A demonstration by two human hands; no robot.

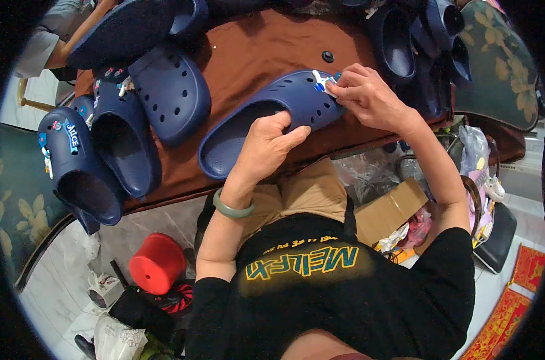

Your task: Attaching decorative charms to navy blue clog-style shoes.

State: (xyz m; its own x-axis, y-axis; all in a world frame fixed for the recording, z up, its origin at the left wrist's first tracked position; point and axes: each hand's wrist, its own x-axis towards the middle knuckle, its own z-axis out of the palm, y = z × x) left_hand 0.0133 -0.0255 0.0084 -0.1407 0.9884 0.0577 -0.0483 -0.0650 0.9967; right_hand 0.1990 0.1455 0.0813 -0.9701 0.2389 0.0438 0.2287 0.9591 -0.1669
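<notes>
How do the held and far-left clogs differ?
The held clog points its toe right; the far-left clog points its toe away from the person. The far-left clog bears a blue lettered charm; the held clog shows no lettered charm. Both are navy.

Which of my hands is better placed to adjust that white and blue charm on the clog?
Probably your right hand: it is pinching the charm. Your left hand grips the clog farther back, away from the charm, so it looks better suited to steadying.
</notes>
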